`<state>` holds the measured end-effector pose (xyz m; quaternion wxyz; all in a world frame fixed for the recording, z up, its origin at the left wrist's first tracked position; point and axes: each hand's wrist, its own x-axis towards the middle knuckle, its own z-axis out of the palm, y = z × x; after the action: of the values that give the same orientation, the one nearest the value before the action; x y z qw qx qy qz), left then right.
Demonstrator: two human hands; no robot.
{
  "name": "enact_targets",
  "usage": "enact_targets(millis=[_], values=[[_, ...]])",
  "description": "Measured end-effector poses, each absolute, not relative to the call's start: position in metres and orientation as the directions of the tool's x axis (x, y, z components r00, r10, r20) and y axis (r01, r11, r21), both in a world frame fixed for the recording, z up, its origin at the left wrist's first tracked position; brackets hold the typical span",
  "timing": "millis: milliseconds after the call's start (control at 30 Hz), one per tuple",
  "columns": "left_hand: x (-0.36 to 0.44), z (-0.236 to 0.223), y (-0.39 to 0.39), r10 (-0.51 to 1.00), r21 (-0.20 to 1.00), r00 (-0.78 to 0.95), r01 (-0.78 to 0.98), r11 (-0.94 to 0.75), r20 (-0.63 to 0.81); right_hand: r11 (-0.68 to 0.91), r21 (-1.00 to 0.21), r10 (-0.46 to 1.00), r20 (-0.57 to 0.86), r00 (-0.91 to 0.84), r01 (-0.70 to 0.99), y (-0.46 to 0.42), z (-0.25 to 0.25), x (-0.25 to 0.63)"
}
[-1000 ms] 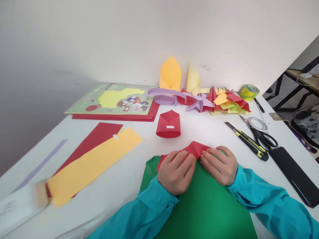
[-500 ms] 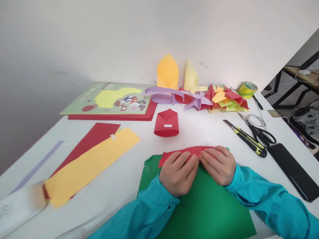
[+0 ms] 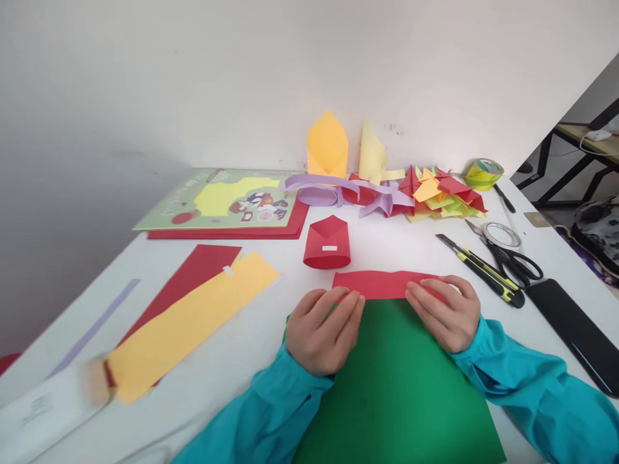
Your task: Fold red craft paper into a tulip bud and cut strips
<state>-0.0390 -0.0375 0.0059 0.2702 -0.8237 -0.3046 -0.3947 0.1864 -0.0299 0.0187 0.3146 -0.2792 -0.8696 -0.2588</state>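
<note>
A folded strip of red paper (image 3: 382, 284) lies flat across the far edge of a green sheet (image 3: 391, 386) on the white table (image 3: 251, 348). My left hand (image 3: 323, 330) rests knuckles up at the strip's left end, fingers stretched out and pressing on it. At the strip's right end, my right hand (image 3: 443, 312) lies the same way, fingertips flat on the red paper. Both sleeves are teal. Just beyond the strip stands a small red folded paper piece (image 3: 327, 243) with a white tape patch.
To the left lie a yellow strip (image 3: 193, 322), a dark red strip (image 3: 193, 270) and a purple strip (image 3: 94, 327). A picture booklet (image 3: 222, 200) and a heap of folded paper shapes (image 3: 416, 190) sit at the back. On the right are a utility knife (image 3: 478, 269), scissors (image 3: 512, 261), tape rolls (image 3: 483, 174) and a black flat object (image 3: 573, 335).
The raised red paper has been pressed flat into a strip. My hands have slid apart from its middle toward its two ends.
</note>
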Motion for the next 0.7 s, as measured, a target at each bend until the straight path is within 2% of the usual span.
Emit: enact_targets(millis=[233,600,700], values=[[-0.053,0.016,-0.032,0.267,-0.27,0.492,0.769,-0.58,0.829,0.687,0.263,0.324,0.723,-0.61,0.677,-0.027,0.017,0.197],[-0.064,0.022,-0.03,0.241,-0.304,0.49,0.786,-0.539,0.838,0.66,0.278,0.322,0.735,-0.596,0.698,-0.026,0.015,0.203],[-0.072,0.025,-0.027,0.216,-0.306,0.45,0.821,-0.482,0.867,0.62,0.277,0.314,0.769,-0.556,0.734,-0.022,0.012,0.209]])
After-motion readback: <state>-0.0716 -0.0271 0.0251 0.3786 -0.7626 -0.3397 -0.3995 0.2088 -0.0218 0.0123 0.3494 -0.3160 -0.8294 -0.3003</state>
